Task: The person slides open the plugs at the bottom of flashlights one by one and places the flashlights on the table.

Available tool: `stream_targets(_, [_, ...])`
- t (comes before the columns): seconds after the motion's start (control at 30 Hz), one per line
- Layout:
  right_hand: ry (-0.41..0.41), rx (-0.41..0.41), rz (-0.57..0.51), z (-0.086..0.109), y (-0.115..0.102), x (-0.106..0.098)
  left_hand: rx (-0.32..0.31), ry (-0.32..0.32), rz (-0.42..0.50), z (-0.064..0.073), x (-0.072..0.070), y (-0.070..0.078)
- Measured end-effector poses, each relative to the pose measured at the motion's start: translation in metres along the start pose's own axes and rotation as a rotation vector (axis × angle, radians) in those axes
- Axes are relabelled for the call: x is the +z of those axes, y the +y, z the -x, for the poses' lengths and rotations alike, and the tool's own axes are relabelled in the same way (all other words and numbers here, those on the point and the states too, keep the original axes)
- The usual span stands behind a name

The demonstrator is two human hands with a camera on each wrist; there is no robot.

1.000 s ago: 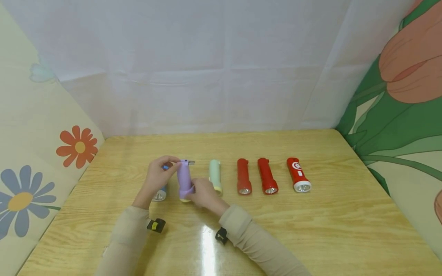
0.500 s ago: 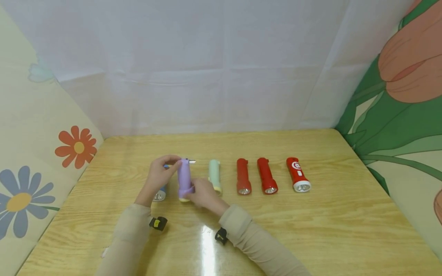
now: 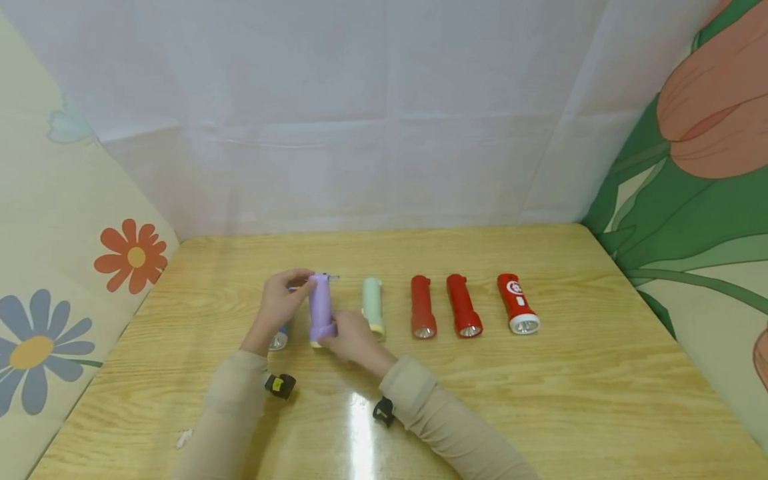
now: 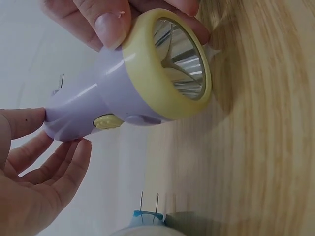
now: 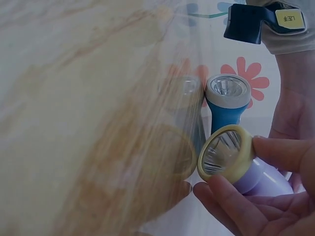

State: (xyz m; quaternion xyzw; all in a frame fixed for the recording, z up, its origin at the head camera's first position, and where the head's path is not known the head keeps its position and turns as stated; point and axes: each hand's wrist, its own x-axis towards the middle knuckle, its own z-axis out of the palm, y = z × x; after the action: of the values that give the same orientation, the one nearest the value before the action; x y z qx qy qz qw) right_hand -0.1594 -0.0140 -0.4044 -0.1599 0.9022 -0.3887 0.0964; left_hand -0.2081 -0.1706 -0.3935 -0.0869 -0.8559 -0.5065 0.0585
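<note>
A purple flashlight [image 3: 321, 303] with a yellow rim around its lens is held in both hands, at the left of the head view. My left hand [image 3: 282, 300] grips its tail end between thumb and fingers, as the left wrist view shows at the lower left. Metal plug prongs [image 4: 60, 82] stick out from that end. My right hand [image 5: 275, 206] pinches the yellow lens head near the table. Just left of it lies a blue flashlight [image 5: 224, 115] with a white rim, partly hidden behind my left hand in the head view; two prongs stand out from its tail.
To the right, a mint-green flashlight [image 3: 372, 303], two red flashlights [image 3: 423, 307] and a red flashlight with a white rim [image 3: 517, 300] lie in a row on the wooden table [image 3: 570, 400]. A small white scrap [image 3: 184, 437] lies near the left sleeve.
The purple flashlight's tail end has risen a little, and its prongs show thinner from the head. My left hand and forearm have shifted slightly right. The right hand stays nearly still.
</note>
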Motion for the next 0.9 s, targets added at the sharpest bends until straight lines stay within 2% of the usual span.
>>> stream_targets(0.17, [-0.002,0.008,-0.008,-0.0002,0.0,-0.0003,-0.027,0.009,0.003,-0.0033,0.0023,-0.0008])
stream_targets(0.5, [-0.002,0.005,-0.002,-0.0017,0.0003,0.0003,-0.145,-0.007,0.004,-0.0063,0.0039,-0.0028])
stream_targets(0.9, [0.003,0.03,-0.021,-0.0031,0.0007,0.0011,-0.154,-0.009,0.009,-0.0094,0.0069,-0.0062])
